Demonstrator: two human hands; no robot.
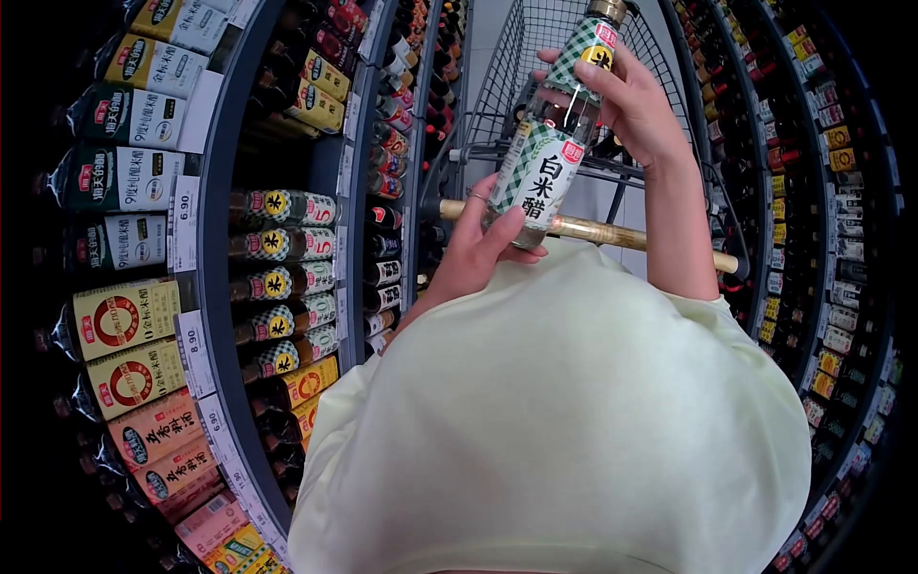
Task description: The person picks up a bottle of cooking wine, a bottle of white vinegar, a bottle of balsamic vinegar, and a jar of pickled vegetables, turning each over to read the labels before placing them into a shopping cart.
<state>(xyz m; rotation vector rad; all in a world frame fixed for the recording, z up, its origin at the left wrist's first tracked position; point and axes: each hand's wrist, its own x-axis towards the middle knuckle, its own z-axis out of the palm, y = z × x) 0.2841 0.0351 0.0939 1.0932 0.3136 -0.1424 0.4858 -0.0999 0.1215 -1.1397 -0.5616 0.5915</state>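
A clear glass bottle [547,172] with a green checked label and a yellow circle on its neck is held tilted, cap toward the top, above the cart handle. My left hand [486,228] grips its lower end, thumb across the label and a ring on one finger. Around the upper part, near the neck label, my right hand [626,100] is closed with its thumb on the front. Behind the bottle runs the wooden-looking handle [598,231] of a shopping cart.
The cart's wire basket [512,48] stands ahead in the aisle. On the left, shelves [251,81] hold rows of bottles with price tags, some with similar checked labels [277,243]. More bottle shelves [801,191] line the right side.
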